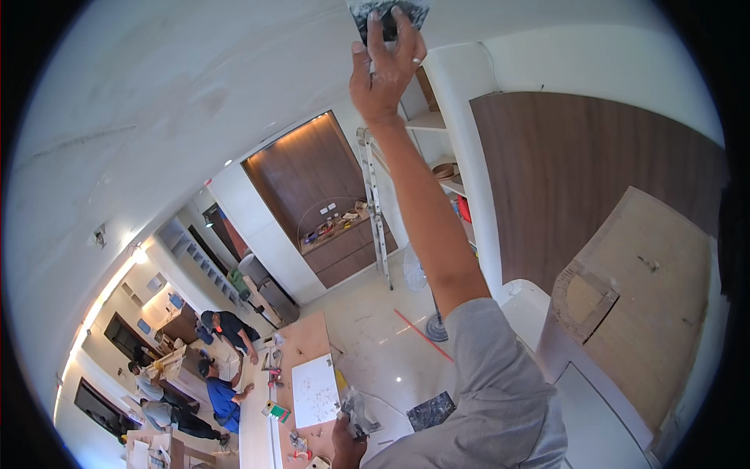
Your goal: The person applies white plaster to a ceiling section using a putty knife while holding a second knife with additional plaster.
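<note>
My right hand point(388, 74) is raised overhead at the end of a stretched arm. Its fingers lie spread on a flat, dark scraper point(391, 30) smeared with white putty, held against or close to the white ceiling point(211, 62). Low in the view, my left hand point(348, 444) is closed round a grey, putty-covered tool point(360, 413), whose exact kind is unclear. Just right of it shows a dark rectangular plate point(431, 411) speckled with white; what supports it is hidden.
Below stands a long worktable point(306, 336) with a white board point(316, 391) and hand tools. Several people work at the lower left, one in a blue shirt point(222, 395). A stepladder point(375, 203) leans near the shelves. Brown panelling point(578, 156) and a wooden board point(656, 266) fill the right.
</note>
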`<action>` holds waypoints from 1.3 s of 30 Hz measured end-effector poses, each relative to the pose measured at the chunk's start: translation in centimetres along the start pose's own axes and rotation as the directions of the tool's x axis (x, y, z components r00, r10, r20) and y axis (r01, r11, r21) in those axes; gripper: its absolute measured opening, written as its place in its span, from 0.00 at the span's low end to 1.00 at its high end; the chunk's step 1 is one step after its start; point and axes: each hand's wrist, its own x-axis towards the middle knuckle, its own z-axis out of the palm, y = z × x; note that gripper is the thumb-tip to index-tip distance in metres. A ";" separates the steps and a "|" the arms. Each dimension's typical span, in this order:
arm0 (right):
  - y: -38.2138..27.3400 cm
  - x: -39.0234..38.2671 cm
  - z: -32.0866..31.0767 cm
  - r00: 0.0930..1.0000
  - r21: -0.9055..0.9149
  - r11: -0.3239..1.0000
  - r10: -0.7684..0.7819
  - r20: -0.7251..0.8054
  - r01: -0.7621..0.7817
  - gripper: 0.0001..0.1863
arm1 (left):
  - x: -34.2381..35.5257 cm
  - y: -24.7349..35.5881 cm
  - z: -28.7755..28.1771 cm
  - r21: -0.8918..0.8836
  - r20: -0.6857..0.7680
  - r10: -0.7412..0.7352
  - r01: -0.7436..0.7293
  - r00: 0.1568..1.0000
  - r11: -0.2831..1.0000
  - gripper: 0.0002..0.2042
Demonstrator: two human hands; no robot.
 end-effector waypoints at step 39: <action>4.0 0.2 5.4 0.998 0.124 0.991 0.048 -0.049 -0.042 0.47 | 1.5 -0.4 -5.0 -0.120 -0.058 0.061 -0.068 0.996 0.990 0.17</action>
